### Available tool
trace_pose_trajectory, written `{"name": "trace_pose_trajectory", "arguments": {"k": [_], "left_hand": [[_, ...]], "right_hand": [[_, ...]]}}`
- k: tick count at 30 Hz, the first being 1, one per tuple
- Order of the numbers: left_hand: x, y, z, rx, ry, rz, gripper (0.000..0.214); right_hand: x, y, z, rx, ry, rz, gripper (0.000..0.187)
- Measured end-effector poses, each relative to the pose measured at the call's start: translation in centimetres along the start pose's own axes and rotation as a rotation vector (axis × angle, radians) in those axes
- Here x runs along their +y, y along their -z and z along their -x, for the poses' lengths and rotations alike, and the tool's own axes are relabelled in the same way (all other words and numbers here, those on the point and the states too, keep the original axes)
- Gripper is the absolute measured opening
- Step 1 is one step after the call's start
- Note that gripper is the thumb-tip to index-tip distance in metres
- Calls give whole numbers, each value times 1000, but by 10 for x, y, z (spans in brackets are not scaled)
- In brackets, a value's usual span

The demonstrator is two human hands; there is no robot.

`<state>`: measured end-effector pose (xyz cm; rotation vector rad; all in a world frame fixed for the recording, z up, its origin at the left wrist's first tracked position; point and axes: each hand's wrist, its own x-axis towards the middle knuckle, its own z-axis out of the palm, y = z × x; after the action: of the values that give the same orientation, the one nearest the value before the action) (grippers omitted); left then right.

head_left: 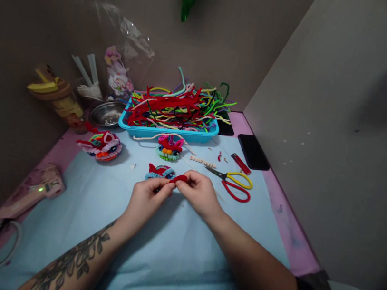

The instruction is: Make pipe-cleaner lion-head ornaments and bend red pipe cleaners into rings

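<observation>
Colours on the worktop [177, 258]

A red pipe cleaner [178, 179] is seen over pale blue cloth; scissors [233, 184] are handled yellow and red; the tray [169, 133] is turquoise.

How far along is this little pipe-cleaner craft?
Looks done: two fuzzy figures, one pink-horned and one multicoloured. In hand: the left hand and right hand pinch a red pipe cleaner beside a red-and-blue piece, seemingly unfinished. Many pipe cleaners remain in the blue tray.
</observation>
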<state>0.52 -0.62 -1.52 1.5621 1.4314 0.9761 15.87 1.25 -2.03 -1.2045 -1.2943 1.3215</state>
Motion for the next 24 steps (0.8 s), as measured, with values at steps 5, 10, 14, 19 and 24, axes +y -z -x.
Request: {"name": "trace_pose_trajectory", "arguments": {"k": [5,10,14,19,24], "left_hand": [[1,3,-2,-30,11,6,26],[2,4,-3,-31,-10,-7,23],[3,5,-3,12,-43,-92,20],[5,5,-1,-8,-33,-101,20],[6,3,1,-3,-43,-73,19]], "right_hand": [[-2,5,-2,-56,-28,7,17],[-5,7,-2,-166,-76,-71,20],[-9,11,-2,-129,12,-28,24],[-12,14,0,-25,203,243,14],[-10,10,3,-35,362,404,18]]}}
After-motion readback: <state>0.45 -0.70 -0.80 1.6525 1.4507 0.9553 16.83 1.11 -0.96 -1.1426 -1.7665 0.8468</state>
